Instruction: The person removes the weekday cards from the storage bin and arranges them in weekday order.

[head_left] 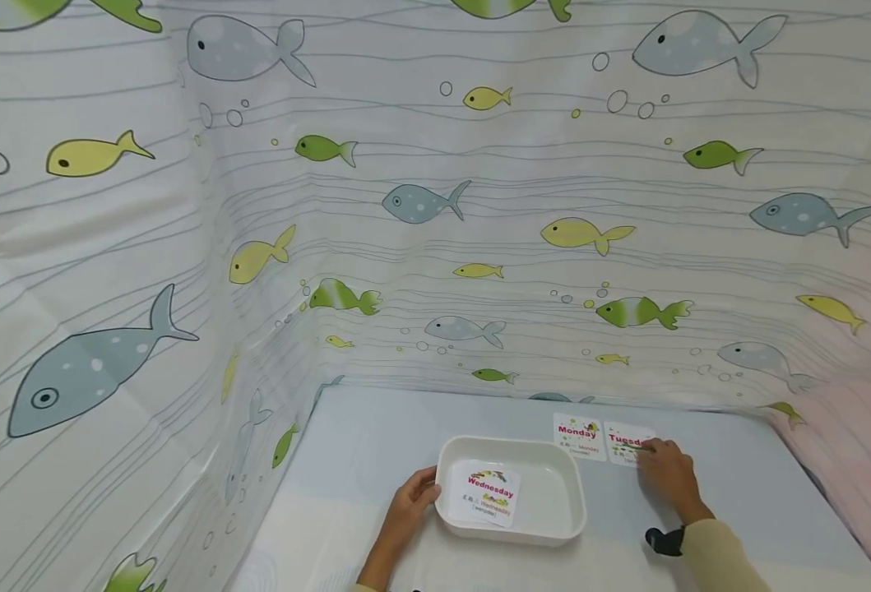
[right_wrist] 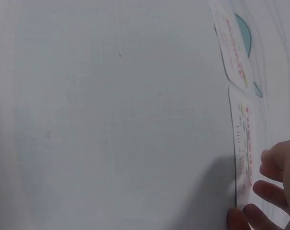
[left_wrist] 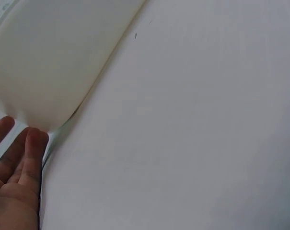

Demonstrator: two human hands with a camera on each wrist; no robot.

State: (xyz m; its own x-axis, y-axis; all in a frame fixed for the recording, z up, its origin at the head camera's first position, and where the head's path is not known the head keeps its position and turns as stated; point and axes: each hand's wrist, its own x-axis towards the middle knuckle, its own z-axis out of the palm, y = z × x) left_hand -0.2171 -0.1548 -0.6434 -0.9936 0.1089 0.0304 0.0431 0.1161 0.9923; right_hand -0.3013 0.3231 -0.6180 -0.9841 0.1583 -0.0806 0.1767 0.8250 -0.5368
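A white rectangular tray (head_left: pixel 509 538) stands on the table with a square "Wednesday" card (head_left: pixel 488 496) lying inside its left half. My left hand (head_left: pixel 407 503) is at the tray's left end; in the left wrist view its fingertips (left_wrist: pixel 37 136) touch the outer wall. Behind the tray to the right, a "Monday" card (head_left: pixel 579 444) and a "Tuesday" card (head_left: pixel 618 455) lie side by side, face up. My right hand (head_left: pixel 674 478) rests at the Tuesday card's right end, covering part of it, with loosely bent fingers (right_wrist: pixel 269 194) over and beside its edge.
Fish-patterned sheets (head_left: pixel 420 247) rise at the back and left of the pale table (head_left: pixel 361 444). A pinkish sheet (head_left: pixel 850 444) borders the right side. A black strap piece (head_left: pixel 664 542) sits by the right wrist.
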